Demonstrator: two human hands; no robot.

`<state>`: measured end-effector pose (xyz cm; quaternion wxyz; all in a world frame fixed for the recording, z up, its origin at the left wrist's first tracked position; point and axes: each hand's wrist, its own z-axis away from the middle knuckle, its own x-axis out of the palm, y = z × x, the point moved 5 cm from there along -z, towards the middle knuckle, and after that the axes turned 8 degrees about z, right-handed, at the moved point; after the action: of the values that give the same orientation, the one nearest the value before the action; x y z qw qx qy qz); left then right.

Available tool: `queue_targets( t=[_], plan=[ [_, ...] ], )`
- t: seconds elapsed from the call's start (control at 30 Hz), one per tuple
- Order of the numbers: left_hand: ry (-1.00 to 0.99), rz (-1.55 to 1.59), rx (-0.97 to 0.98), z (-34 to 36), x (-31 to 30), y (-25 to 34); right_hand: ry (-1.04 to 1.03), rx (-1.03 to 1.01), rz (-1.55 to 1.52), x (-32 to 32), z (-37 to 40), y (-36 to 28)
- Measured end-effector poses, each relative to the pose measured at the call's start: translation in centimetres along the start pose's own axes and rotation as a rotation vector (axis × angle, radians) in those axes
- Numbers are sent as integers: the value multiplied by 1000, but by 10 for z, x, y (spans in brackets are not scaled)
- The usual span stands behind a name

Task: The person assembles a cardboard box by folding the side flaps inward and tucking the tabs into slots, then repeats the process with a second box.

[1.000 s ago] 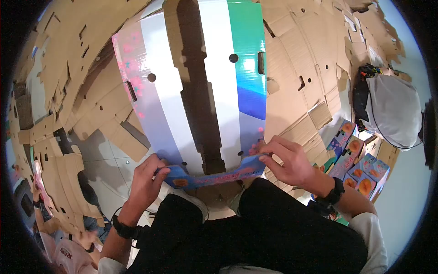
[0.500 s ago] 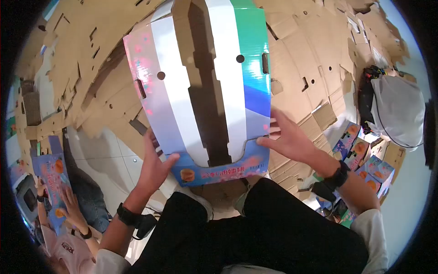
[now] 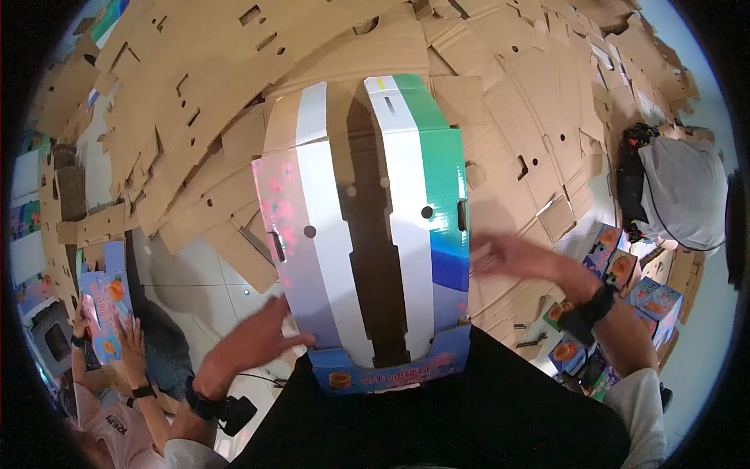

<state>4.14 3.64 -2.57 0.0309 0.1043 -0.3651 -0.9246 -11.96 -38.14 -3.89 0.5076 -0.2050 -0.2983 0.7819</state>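
A long printed cardboard box [image 3: 449,180] rests against my dark-trousered lap, its near end low and its far end away from me. White flaps run along both sides of a long dark gap in its top. The near end panel is blue with pink lettering. My left hand [image 3: 262,332] is at the box's lower left side, thumb apart on its edge, the other fingers partly hidden. My right hand [image 3: 500,256] is beside the right side, blurred by motion, so its fingers are not clear.
Flattened brown cardboard [image 3: 312,39] covers much of the floor. At the left a co-worker's hands [image 3: 131,348] hold a blue printed box [image 3: 116,273]. Printed boxes [image 3: 656,298] lie at the right, below a grey-white covered object [image 3: 683,191].
The box has moved down in view, nearer my body, and its far end now shows. My right hand has come off the lower right corner; my left hand has shifted lower.
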Motion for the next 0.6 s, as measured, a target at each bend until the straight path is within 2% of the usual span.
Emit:
queue_targets(
  t=[0.07, 0.1, 0.13, 0.17, 0.2, 0.27, 0.37, 0.47, 0.57, 0.6],
  plan=[
    [229, 59, -94, -15, -38, 11, 320, -170, -145, -56, -14, -21],
    [371, 237, 1, -24, -61, 36, 464, -239, -222, -81, -19, -31],
    [462, 23, 44, -33, -81, 54, 594, -206, -121, -98, -25, -51],
    [559, 138, 112, -55, -102, 50, 726, -168, -23, -109, -33, -73],
    [652, 254, 181, -75, -120, 45, 727, -188, -64, -114, -51, -83],
    [736, 488, 170, -88, -135, 79, 719, -223, -139, -116, -82, -98],
    [503, 708, 180, -103, -155, 99, 500, -338, -356, -98, -95, -142],
    [563, 949, 364, -103, -150, 117, 541, -181, -564, -67, -66, -188],
    [502, 1331, 541, -90, -147, 104, 521, -417, -589, -74, -60, -176],
    [663, 1362, 506, -87, -145, 102, 428, -473, -607, -79, -60, -164]
  ],
)
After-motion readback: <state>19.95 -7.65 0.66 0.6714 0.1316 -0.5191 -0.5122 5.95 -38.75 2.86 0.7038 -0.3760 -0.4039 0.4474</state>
